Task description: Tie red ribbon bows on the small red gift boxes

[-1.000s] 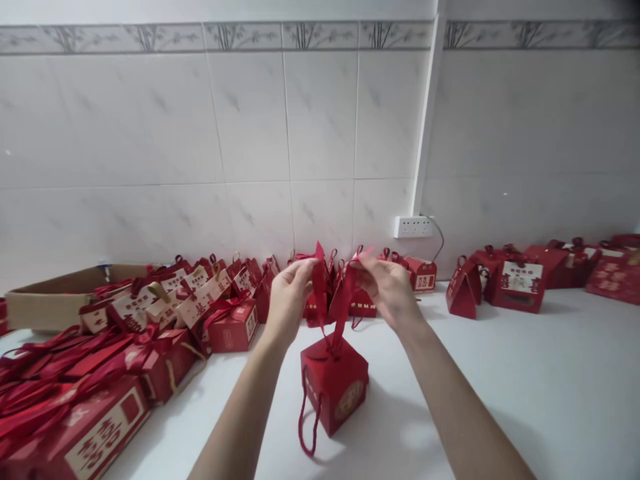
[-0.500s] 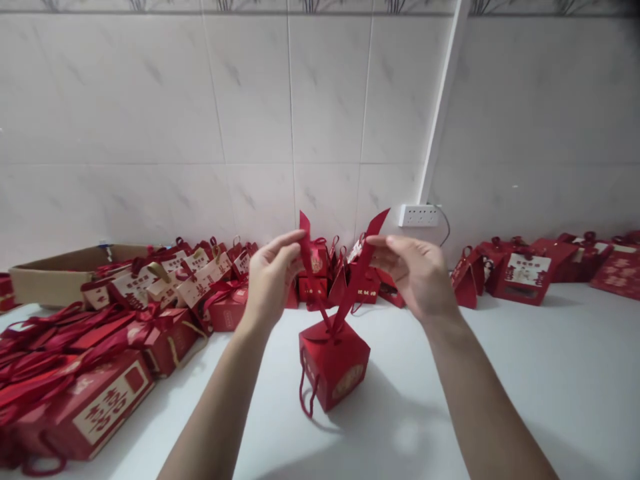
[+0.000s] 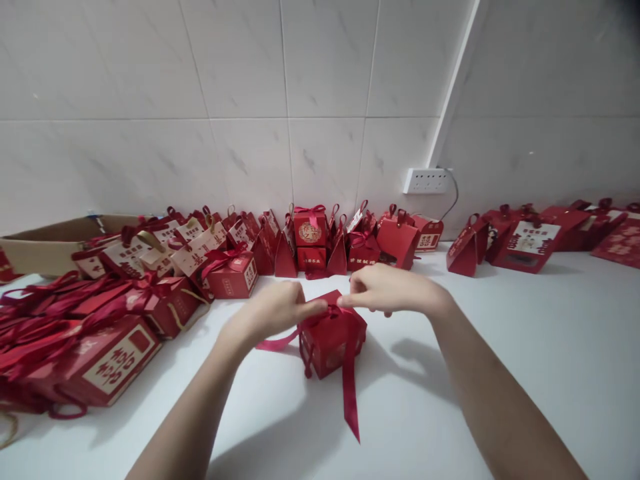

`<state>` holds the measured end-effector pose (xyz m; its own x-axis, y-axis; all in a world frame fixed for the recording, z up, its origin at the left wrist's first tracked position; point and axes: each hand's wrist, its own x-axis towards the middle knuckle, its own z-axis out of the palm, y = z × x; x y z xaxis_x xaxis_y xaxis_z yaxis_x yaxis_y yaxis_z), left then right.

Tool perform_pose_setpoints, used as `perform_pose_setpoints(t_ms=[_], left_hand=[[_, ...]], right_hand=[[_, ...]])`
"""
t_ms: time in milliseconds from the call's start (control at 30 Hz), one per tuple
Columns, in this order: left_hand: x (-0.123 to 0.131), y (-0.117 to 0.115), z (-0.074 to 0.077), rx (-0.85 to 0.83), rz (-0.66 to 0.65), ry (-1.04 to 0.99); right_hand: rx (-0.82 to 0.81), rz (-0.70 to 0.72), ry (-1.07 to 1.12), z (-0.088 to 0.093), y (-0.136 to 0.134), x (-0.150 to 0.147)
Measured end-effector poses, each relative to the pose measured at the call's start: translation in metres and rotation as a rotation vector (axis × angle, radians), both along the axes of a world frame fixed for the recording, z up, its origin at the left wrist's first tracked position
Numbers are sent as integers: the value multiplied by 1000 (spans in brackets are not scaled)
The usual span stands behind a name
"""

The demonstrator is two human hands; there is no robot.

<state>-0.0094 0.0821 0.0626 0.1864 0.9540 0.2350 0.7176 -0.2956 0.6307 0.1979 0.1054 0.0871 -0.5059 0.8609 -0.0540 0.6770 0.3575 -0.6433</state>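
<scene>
A small red gift box stands on the white table in front of me, with a cord handle hanging at its left side. Red ribbon is crossed on its top; one tail hangs down the front right, the other trails out to the left. My left hand is closed at the ribbon, its thumb reaching to the middle of the box top. From the other side my right hand is closed too, thumb tip pressing at the ribbon crossing. The two thumbs nearly meet there. Curled fingers hide part of the ribbon.
Many red gift boxes with ribbons are packed along the left. A row of boxes lines the tiled wall, continuing at the right. An open cardboard carton sits far left. A white power strip is on the wall.
Both hands have come down from holding the ribbon ends raised to the box top. The ribbon tails now fall to the sides. The view has tilted downward.
</scene>
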Motion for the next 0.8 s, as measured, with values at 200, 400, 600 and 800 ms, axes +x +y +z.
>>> perform_pose_setpoints(t_ms=[200, 400, 600, 800], left_hand=[[-8, 4, -44, -196, -175, -112], [-10, 10, -55, 56, -96, -165], [-17, 9, -53, -74, 31, -181], [-24, 6, -44, -353, -146, -312]], right_hand=[[-69, 2, 117, -51, 1, -3], [-437, -42, 384, -65, 3, 12], [-631, 4, 584, -78, 14, 21], [-699, -34, 666, -82, 16, 19]])
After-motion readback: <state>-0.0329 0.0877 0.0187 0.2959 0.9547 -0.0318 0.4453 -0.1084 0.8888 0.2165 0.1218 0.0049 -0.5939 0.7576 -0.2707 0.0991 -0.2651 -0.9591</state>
